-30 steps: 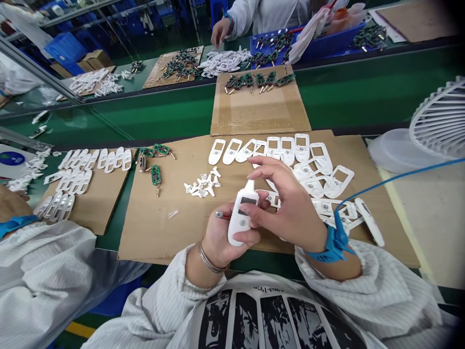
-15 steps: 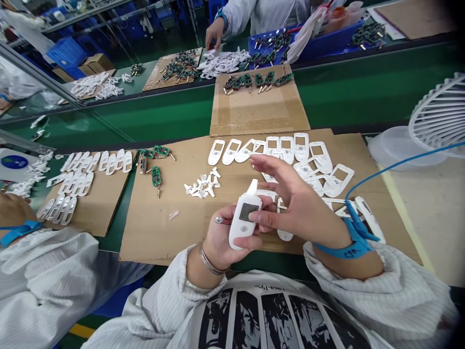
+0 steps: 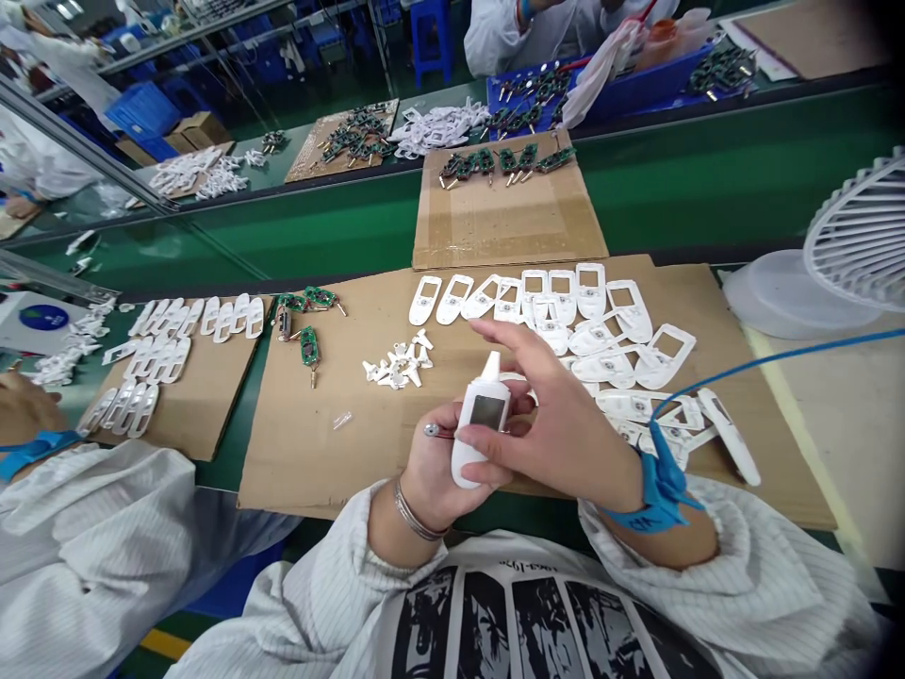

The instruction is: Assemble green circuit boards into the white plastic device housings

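A white ear thermometer (image 3: 487,411) with a grey screen and a pointed tip is upright in front of me. My left hand (image 3: 438,471) is closed around its lower body and left side. From between the left fingers pokes a small metal-tipped part with red wire (image 3: 434,430); its other end is hidden. My right hand (image 3: 555,424) grips the thermometer from the right, thumb across the front below the screen, index finger raised above the tip. Beyond the hands, white front shells with window openings (image 3: 590,290) lie on the cardboard (image 3: 297,462).
Small white cone pieces (image 3: 401,364) and green circuit boards (image 3: 309,347) lie to the left. More shells (image 3: 152,358) rest on a neighbour's board, beside that person's hand (image 3: 28,407). A fan (image 3: 859,231) stands at right; a blue cord (image 3: 770,358) runs to my right wristband.
My right thumb has moved left and down across the thermometer's front, covering its round button. The right wrist has shifted left. Across the bench, a co-worker's hand has withdrawn from the white parts.
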`<state>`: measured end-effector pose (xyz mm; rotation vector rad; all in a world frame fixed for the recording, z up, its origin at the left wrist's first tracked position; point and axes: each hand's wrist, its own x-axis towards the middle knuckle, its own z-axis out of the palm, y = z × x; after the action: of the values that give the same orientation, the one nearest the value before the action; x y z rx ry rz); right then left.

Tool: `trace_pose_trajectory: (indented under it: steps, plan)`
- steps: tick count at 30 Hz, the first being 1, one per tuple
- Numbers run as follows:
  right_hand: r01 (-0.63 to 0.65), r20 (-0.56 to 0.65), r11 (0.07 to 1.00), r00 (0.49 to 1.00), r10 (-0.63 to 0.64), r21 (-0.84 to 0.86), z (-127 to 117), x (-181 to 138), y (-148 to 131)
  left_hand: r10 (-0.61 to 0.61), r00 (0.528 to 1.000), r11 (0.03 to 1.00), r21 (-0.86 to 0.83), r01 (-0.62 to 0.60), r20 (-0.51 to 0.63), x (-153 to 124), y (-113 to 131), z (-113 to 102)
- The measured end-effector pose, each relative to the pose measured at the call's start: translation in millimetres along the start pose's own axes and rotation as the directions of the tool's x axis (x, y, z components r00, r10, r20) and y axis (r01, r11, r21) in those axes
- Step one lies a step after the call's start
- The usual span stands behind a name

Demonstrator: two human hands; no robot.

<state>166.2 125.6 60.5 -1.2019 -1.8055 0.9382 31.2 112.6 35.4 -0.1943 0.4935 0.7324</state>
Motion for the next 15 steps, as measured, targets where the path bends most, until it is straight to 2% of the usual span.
trace_pose_trajectory:
  steps: [3, 6, 9, 11, 12, 13, 14, 15]
  plan:
    - [-0.069, 0.110, 0.997, 0.992, 0.063, 0.043, -3, -1, 1, -0.002, 0.999, 1.000, 0.002, 0.002, 0.039, -2, 2, -2]
    - [-0.128, 0.175, 0.988, 0.978, 0.112, 0.087, -9, -3, 8, -0.047, 0.990, 0.994, 0.104, 0.034, 0.132, -10, 2, -5]
    - [-0.133, 0.092, 0.982, 0.988, 0.122, 0.133, -18, -7, 20, -0.047, 0.987, 0.973, 0.230, 0.011, 0.155, -23, 13, 0]
    - [-0.142, -0.047, 0.980, 0.988, 0.149, 0.139, -24, -10, 27, 0.112, 0.983, 0.923, 0.352, -0.157, 0.145, -27, 35, 10]
    - [-0.150, -0.100, 0.980, 0.981, 0.164, 0.134, -27, -13, 29, 0.237, 0.962, 0.852, 0.448, -0.272, 0.133, -26, 51, 17]
    - [-0.156, -0.127, 0.980, 0.977, 0.172, 0.127, -29, -15, 32, 0.384, 0.914, 0.729, 0.564, -0.388, 0.133, -21, 71, 25]
    - [-0.157, -0.137, 0.981, 0.976, 0.171, 0.112, -31, -17, 33, 0.539, 0.832, 0.549, 0.694, -0.466, 0.133, -12, 93, 33]
    - [-0.150, -0.138, 0.985, 0.977, 0.161, 0.088, -32, -20, 34, 0.677, 0.726, 0.319, 0.840, -0.438, 0.122, 0, 118, 42]
